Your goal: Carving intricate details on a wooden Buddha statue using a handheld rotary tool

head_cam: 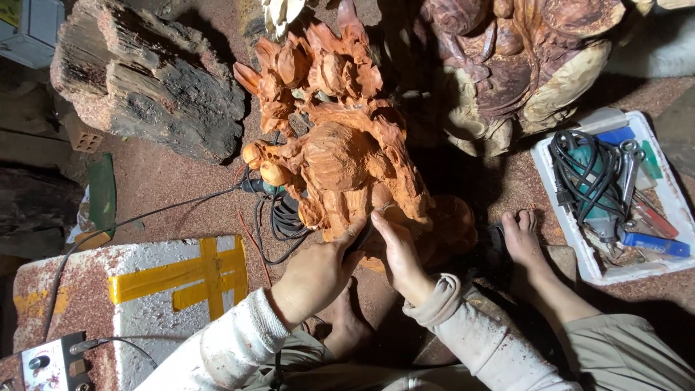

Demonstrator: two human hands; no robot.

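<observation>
An orange-red wooden carving with leaves and rounded fruit shapes stands on the dusty floor in front of me. My left hand grips a dark tool whose tip presses against the carving's lower part. My right hand rests beside it, fingers against the carving's base and the tool. My bare right foot lies to the right of the carving; my other foot shows below my hands.
A white tray of a power tool, cable and hand tools sits at right. A larger dark carving stands behind. A rough log lies at upper left. A white block with yellow tape sits lower left, cables alongside.
</observation>
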